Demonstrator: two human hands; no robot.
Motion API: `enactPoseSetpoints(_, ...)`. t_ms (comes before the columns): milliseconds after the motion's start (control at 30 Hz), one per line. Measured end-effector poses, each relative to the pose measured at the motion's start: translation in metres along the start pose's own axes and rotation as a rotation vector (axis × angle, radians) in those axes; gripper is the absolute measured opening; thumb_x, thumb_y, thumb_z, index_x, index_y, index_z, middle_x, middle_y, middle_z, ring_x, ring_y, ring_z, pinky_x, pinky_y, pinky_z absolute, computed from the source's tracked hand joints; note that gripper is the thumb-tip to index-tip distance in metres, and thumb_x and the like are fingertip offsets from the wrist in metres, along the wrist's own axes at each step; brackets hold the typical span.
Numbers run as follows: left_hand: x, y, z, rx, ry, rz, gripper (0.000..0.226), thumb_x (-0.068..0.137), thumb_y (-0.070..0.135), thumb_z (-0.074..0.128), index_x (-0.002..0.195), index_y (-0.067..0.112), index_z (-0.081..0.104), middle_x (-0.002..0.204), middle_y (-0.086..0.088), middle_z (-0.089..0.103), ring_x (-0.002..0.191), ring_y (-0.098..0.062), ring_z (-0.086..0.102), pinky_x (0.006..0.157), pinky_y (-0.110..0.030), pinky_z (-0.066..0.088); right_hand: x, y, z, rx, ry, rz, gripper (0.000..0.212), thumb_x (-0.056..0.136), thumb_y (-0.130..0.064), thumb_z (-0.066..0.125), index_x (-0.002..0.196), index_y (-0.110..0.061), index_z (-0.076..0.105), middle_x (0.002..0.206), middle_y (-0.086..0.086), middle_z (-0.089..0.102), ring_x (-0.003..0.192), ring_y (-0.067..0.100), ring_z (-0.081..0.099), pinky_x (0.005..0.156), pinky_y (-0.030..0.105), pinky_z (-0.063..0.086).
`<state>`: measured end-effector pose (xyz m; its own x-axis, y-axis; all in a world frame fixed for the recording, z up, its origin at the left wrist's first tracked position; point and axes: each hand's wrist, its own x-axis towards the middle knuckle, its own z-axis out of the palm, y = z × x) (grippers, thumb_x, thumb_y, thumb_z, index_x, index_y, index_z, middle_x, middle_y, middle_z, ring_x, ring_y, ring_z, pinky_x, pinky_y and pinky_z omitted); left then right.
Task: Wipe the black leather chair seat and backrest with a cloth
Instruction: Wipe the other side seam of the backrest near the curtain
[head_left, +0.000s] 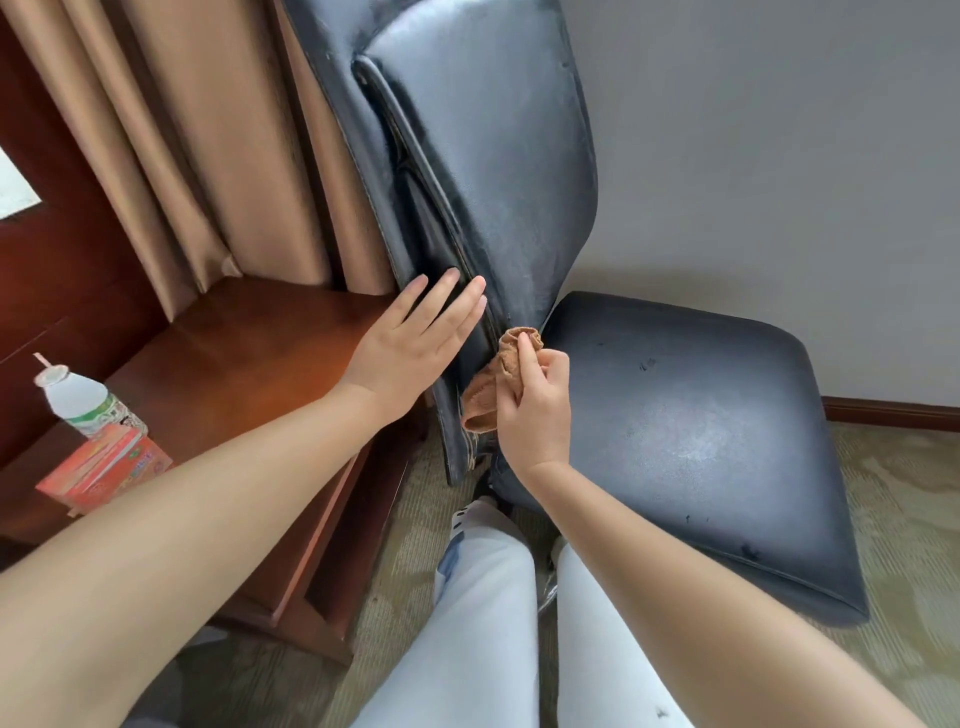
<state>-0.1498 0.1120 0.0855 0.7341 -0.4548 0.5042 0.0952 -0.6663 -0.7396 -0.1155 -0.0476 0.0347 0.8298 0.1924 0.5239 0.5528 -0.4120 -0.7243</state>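
The black leather chair fills the middle of the view, with its worn backrest (483, 156) rising to the top and its seat (691, 431) spreading to the right. My left hand (415, 338) lies flat with straight fingers against the backrest's left edge, low down. My right hand (535, 410) grips a bunched brown cloth (493, 379) and holds it at the crease where the backrest meets the seat. Part of the cloth is hidden inside my fist.
A reddish wooden desk (249, 364) stands left of the chair, carrying a plastic bottle (83, 400) and a red box (104, 467). Beige curtains (182, 130) hang behind. A grey wall (779, 182) backs the chair. My legs in light trousers (493, 623) stand on the carpet.
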Motion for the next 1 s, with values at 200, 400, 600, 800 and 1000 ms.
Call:
enactPoseSetpoints(200,0.000,0.005,0.009,0.014,0.032,-0.011,0.061,0.095,0.008,0.044,0.150,0.004,0.018,0.153,-0.016,0.018,0.137,-0.035,0.023,0.116,-0.046,0.023,0.002,-0.002,0.017,0.000,-0.008,0.270,0.026,0.097,-0.022,0.050,0.117,-0.008,0.061,0.097,0.000,0.044,0.080,0.013,0.049,0.067,0.013,0.035)
enactPoseSetpoints(400,-0.001,0.009,0.016,-0.018,0.076,-0.037,0.055,0.098,0.004,0.037,0.151,0.004,0.021,0.154,-0.015,0.020,0.139,-0.035,0.025,0.116,-0.047,0.020,-0.020,0.023,0.037,0.130,-0.250,0.719,0.032,0.095,-0.015,0.052,0.126,-0.009,0.058,0.126,0.004,0.050,0.115,0.019,0.052,0.091,0.016,0.033)
enactPoseSetpoints(600,0.001,0.009,0.011,-0.020,0.089,-0.052,0.048,0.100,0.002,0.030,0.148,0.005,0.029,0.152,-0.015,0.024,0.137,-0.035,0.029,0.115,-0.047,0.024,-0.014,0.008,0.033,0.335,-0.100,0.823,0.031,0.097,-0.009,0.048,0.125,-0.009,0.059,0.126,0.001,0.048,0.100,0.005,0.046,0.092,0.012,0.032)
enactPoseSetpoints(800,0.001,0.011,-0.003,-0.010,-0.044,-0.043,0.057,0.092,0.003,0.024,0.149,0.003,0.018,0.155,-0.018,0.018,0.140,-0.038,0.024,0.115,-0.049,0.022,0.003,-0.015,0.014,0.425,-0.018,0.802,0.032,0.097,-0.011,0.051,0.128,-0.010,0.058,0.118,-0.003,0.047,0.105,0.008,0.051,0.090,0.013,0.039)
enactPoseSetpoints(1000,-0.001,-0.005,-0.014,0.077,-0.149,0.017,0.083,0.087,0.021,0.057,0.151,0.005,0.007,0.159,-0.015,0.007,0.145,-0.034,0.013,0.116,-0.052,0.013,0.008,-0.039,0.001,0.326,0.022,0.514,0.034,0.096,-0.017,0.054,0.129,-0.012,0.057,0.105,-0.003,0.042,0.091,0.002,0.044,0.079,0.004,0.033)
